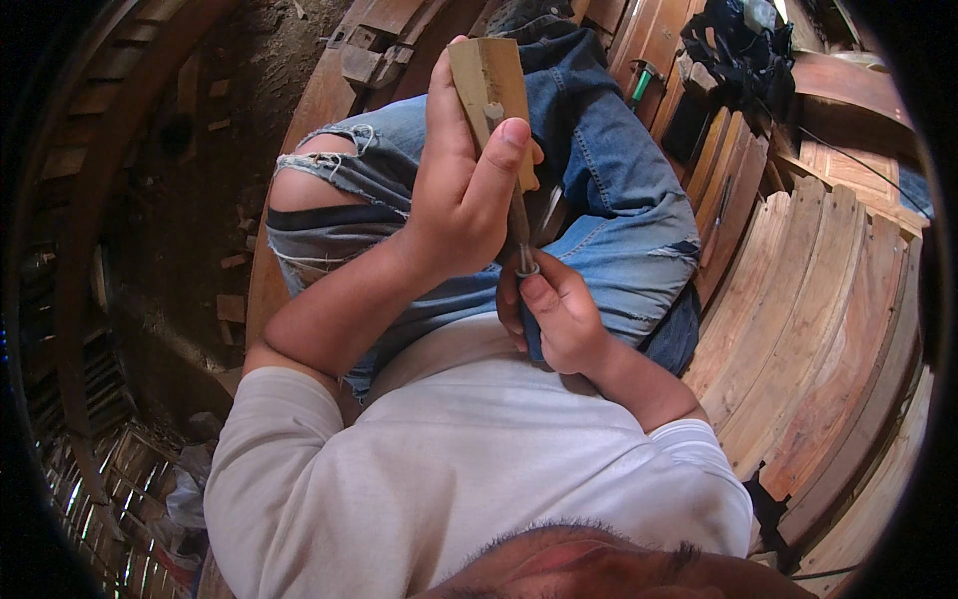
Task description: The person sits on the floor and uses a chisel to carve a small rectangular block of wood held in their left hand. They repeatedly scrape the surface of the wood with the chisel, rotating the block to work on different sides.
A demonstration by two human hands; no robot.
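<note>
My left hand (461,185) is wrapped round a pale, angular wooden block (489,75), held up above my lap, thumb pressed on its near side. My right hand (567,317) grips the dark blue handle of a chisel (534,339) close to my belly. Its metal shaft points away from me, up toward the block. The shaft passes beside my left palm and thumb. Whether its tip touches the wood cannot be made out, as my left hand partly covers that spot.
Stacked planks (798,299) lie on my right. A hammer with a green handle (644,82) rests beyond my knee, near a black plastic bag (736,45). Wood offcuts (369,60) sit at the far left on a board. Scraps lie on the dark ground (190,200).
</note>
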